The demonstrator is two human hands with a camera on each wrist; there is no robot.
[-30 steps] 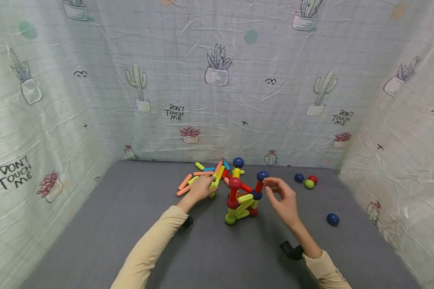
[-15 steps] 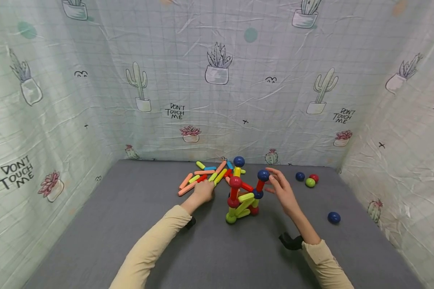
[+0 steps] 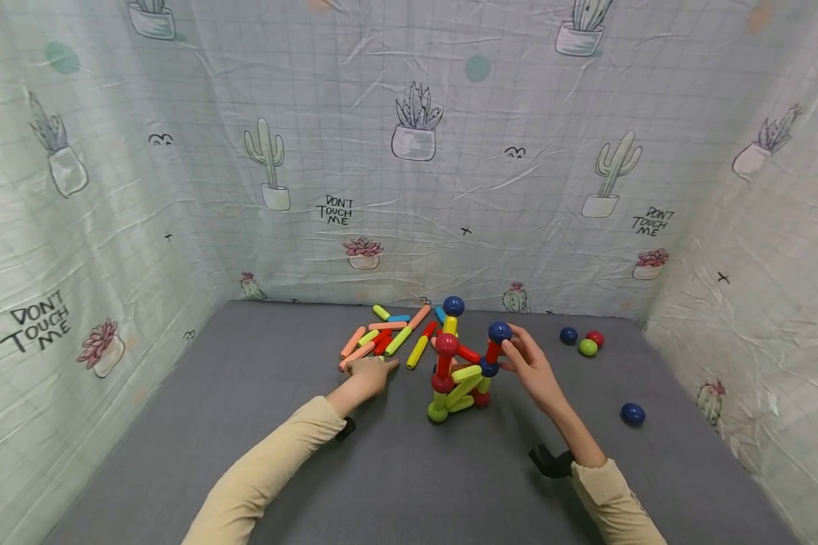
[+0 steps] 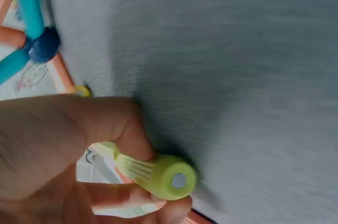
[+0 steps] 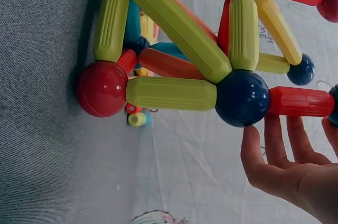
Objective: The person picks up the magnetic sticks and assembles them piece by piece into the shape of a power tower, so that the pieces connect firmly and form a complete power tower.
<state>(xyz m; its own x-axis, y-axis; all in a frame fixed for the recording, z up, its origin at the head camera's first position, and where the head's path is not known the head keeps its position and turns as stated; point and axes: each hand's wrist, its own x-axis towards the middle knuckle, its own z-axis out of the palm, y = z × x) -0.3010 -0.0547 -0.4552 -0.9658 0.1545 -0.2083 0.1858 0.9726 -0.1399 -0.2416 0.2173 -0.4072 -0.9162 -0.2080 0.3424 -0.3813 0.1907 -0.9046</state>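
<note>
A crinkled, cactus-printed curtain (image 3: 313, 159) walls in the grey counter (image 3: 409, 477), and mid-counter stands the ball-and-rod frame (image 3: 462, 391)! The left hand (image 3: 368, 375) pinches a green rod (image 4: 163, 175), grip clamped, well apart from the frame. The right hand (image 3: 533, 369) touches a red rod (image 5: 302, 101); whether that grip pinches, nobody can tell. Danger: one sideways nudge there could pop the joint and drop the blue ball (image 3: 500, 331) above.

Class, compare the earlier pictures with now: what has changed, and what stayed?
The left hand moved left and toward the person; it now pinches a yellow-green rod. A loose yellow rod shifted nearer the person. The right hand stayed beside the structure; that and the loose balls look unchanged.
</note>
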